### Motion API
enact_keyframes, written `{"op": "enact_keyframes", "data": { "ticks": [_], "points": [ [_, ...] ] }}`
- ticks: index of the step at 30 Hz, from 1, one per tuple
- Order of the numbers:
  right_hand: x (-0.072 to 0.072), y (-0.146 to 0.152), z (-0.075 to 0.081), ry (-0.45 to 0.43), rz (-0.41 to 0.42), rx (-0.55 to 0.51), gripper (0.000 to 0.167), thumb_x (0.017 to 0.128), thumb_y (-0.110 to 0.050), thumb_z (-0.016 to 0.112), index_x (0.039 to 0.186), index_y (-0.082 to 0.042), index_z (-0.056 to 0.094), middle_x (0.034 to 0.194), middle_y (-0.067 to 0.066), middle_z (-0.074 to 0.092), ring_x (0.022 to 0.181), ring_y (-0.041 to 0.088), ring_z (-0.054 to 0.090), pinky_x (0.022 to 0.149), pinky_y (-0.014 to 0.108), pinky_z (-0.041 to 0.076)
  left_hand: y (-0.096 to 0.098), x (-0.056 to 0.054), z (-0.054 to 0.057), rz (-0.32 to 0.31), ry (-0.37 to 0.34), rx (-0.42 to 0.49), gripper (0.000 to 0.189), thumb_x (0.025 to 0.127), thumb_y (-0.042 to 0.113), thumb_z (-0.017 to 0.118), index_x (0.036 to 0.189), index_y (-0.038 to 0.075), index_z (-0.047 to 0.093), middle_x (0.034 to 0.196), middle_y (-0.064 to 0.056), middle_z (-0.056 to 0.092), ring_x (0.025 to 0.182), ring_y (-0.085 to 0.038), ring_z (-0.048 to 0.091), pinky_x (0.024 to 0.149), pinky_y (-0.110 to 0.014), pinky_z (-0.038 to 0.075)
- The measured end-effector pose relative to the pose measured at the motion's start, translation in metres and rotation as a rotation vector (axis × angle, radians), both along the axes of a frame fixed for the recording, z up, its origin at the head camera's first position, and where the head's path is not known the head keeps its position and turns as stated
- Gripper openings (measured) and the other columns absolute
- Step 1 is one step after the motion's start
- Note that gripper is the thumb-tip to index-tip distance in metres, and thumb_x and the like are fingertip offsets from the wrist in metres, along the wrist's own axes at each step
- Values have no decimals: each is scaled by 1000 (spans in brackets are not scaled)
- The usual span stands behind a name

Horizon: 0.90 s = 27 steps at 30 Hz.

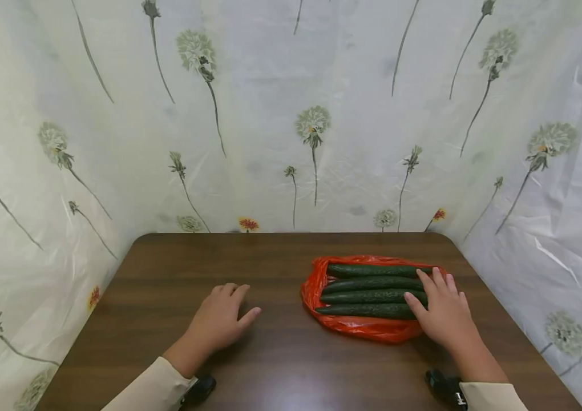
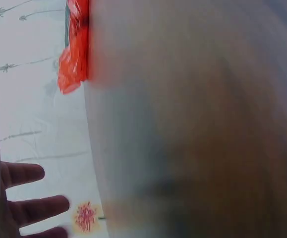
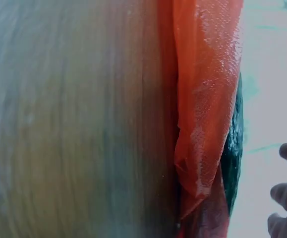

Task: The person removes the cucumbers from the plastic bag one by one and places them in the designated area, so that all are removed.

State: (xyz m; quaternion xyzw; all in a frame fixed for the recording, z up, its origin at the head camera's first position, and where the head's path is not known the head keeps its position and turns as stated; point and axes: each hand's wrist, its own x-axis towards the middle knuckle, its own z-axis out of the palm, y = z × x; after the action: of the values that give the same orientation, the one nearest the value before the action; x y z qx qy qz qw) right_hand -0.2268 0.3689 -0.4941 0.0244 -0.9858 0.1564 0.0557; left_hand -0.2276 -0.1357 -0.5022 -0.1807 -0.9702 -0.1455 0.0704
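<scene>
Several long dark green cucumbers (image 1: 373, 297) lie side by side in a red plastic bag (image 1: 358, 327), whose mouth is rolled open around them, on the right half of the table. My right hand (image 1: 447, 314) is over the right ends of the cucumbers, fingers spread and loosely bent. In the right wrist view its fingertips (image 3: 285, 194) show apart from the cucumber (image 3: 234, 153) and the bag's red side (image 3: 205, 99). To the left of the bag, my left hand (image 1: 221, 319) is over bare wood with relaxed fingers and holds nothing.
The dark brown wooden table (image 1: 178, 262) has rounded far corners. A pale plastic curtain (image 1: 270, 171) printed with dandelions hangs behind it and along both sides. Black devices are strapped on both wrists, one of them a left wrist camera (image 1: 201, 389).
</scene>
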Motion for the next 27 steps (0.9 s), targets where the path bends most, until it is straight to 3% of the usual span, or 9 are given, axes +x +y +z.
{"op": "enact_keyframes", "data": {
  "ticks": [5,12,21,27],
  "points": [
    [0,5,-7,31,-48,-93,82,108,-58,42,167,-6,19,166,41,8,149,68,-2,106,87,13,15,-2,-3,-10,9,51,80,96,73,56,154,18,53,154,-18,49,144,-46,40,115,-63,38],
    [2,12,-19,84,-54,-226,79,110,-50,44,164,2,18,162,47,1,146,73,-6,110,85,9,39,-6,1,-41,-25,101,80,95,70,61,153,15,52,149,-16,52,140,-42,46,114,-61,40],
    [1,17,-19,34,-66,-332,85,110,-51,43,167,-2,2,162,47,-4,144,75,-4,107,88,10,68,-12,6,-70,-52,125,79,94,67,65,153,17,52,148,-14,52,138,-40,48,113,-60,41],
    [5,26,-23,25,-98,-364,83,112,-49,39,166,1,1,161,48,1,144,73,8,106,86,17,82,-10,4,-96,-62,114,81,93,68,65,152,15,52,145,-15,53,136,-40,49,112,-59,43]
  ]
}}
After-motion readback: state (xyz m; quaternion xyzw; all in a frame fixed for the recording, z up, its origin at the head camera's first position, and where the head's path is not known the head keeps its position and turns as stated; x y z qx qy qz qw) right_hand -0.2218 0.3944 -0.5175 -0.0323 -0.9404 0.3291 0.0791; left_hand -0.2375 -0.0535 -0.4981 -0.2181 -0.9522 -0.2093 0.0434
